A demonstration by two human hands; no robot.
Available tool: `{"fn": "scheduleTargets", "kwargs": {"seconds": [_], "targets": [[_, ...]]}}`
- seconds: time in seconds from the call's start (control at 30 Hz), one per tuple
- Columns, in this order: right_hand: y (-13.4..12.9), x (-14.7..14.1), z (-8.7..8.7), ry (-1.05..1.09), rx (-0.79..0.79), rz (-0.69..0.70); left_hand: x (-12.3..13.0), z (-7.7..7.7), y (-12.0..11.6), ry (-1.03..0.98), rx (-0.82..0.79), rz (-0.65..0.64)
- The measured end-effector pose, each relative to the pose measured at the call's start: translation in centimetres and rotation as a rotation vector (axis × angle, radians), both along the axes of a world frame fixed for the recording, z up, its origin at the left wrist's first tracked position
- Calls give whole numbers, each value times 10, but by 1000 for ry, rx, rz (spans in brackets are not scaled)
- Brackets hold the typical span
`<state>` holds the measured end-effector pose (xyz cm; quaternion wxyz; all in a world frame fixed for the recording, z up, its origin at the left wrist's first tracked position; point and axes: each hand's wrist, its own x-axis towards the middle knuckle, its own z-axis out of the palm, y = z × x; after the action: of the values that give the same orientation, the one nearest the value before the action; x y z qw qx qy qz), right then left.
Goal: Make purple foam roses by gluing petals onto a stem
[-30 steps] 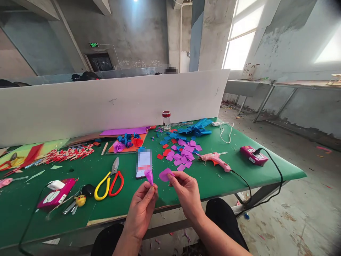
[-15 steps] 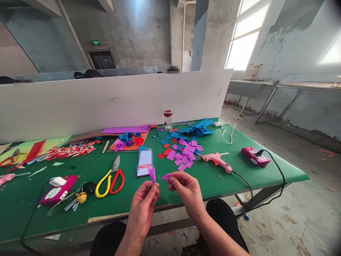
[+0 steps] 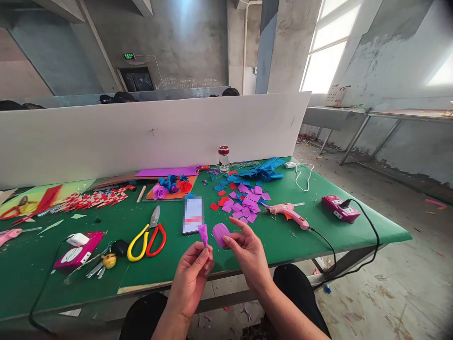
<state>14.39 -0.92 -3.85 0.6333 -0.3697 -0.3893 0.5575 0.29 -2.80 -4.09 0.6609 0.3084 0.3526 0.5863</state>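
Near side of phone [image 3: 193, 212] | left hand [image 3: 191, 267] pinches purple roll [image 3: 203, 233] low, likely sparing its tip | right hand [image 3: 250, 257] grips petal [image 3: 220, 233] edge

Held paper twist [image 3: 203, 234]: purple. Held petal [image 3: 220, 234]: purple. Loose paper squares [image 3: 250, 205]: purple. Scissors [image 3: 153, 225]: handles [image 3: 163, 236] red and yellow. Glue gun [image 3: 297, 220]: pink, trigger [image 3: 287, 216] orange. Jar [image 3: 224, 164]: clear, lid [image 3: 223, 149] red. Strips [image 3: 94, 199]: red-and-white check. Crumpled paper [image 3: 267, 171]: blue. Tabletop [image 3: 339, 239]: green.
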Motion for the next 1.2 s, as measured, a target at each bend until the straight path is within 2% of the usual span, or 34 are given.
{"fn": "scheduleTargets", "kwargs": {"seconds": [0.1, 0.2, 0.5, 0.7, 0.87, 1.03, 1.2], "targets": [[1, -1, 1, 89, -81, 74, 0, 0, -1, 22, 18, -15], [1, -4, 2, 136, -103, 77, 0, -1, -1, 65, 27, 17], [-6, -12, 0, -57, 9, -11, 4, -6, 0, 198, 49, 88], [-11, -14, 3, -109, 82, -62, 6, -11, 2, 338, 157, 129], [-14, -15, 8, -159, 108, -120, 6, -14, 1, 356, 245, 182], [-13, -18, 8, -98, 83, -118, 8, -10, -2, 400, 289, 169], [-15, -21, 12, 93, -2, -43, 11, -5, -2, 462, 301, 171]]}}
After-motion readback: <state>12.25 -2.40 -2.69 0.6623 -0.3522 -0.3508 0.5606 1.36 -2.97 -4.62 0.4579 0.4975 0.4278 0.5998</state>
